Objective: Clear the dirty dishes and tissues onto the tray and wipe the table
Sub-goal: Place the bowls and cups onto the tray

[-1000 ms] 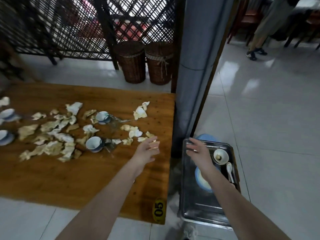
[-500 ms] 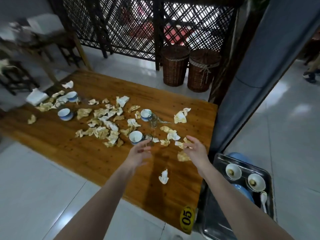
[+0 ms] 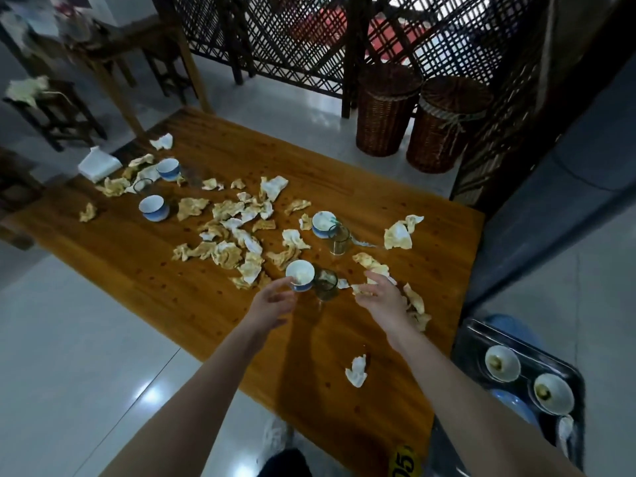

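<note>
Crumpled stained tissues (image 3: 234, 235) and several blue-and-white bowls litter the wooden table (image 3: 144, 263). My left hand (image 3: 273, 301) hovers open, its fingertips right at the nearest bowl (image 3: 300, 275). A small glass (image 3: 326, 284) stands just right of that bowl. My right hand (image 3: 382, 297) is spread open over tissues (image 3: 414, 304) near the table's right edge and holds nothing. A single tissue (image 3: 357, 370) lies near the front edge. The metal tray (image 3: 475, 335) at lower right carries two small bowls (image 3: 501, 363), a blue plate and a spoon.
Another bowl (image 3: 323, 224) and glass (image 3: 339, 239) stand further back, and two more bowls (image 3: 154, 208) are at the left. Two wicker baskets (image 3: 385, 111) stand behind the table by a lattice screen. Wooden stools (image 3: 51, 111) are at the far left. A grey pillar (image 3: 550, 187) rises on the right.
The view has swung left from the tray to the table. My right hand left the tray and both hands moved forward toward the nearest bowl and tissues.
</note>
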Tool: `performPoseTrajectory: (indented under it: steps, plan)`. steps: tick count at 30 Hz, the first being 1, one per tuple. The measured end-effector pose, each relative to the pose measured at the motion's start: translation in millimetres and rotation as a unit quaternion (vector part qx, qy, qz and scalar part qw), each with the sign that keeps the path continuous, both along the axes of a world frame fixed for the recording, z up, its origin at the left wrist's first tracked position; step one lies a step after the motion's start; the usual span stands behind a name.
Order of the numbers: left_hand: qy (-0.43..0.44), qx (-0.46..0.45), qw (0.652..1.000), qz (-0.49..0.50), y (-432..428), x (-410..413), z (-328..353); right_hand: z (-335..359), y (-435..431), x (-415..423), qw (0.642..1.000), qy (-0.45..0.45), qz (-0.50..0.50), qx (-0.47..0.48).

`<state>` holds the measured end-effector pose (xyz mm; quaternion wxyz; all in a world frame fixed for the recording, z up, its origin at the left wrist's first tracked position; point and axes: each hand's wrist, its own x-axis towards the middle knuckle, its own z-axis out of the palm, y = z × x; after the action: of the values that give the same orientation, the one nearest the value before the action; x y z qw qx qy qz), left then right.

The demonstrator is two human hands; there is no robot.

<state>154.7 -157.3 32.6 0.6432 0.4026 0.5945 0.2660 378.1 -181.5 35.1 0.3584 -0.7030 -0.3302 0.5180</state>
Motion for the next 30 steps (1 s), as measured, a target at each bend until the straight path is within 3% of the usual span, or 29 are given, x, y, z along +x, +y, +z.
performPoseTrajectory:
  steps: [4,14,30]
  plan:
    - [0.005,-0.019,1.000,-0.019,38.9,-12.7,-13.6,-18.4,19.5,-18.9,1.000,0.017,-0.015,-0.015]
    - [0.003,-0.054,0.991,-0.119,142.0,-30.4,-21.6,-52.3,53.0,-77.7,0.990,-0.065,-0.106,-0.061]
    - [0.004,-0.071,0.984,-0.162,141.0,-42.6,-28.2,-50.9,30.2,-99.6,0.982,-0.043,-0.185,0.017]
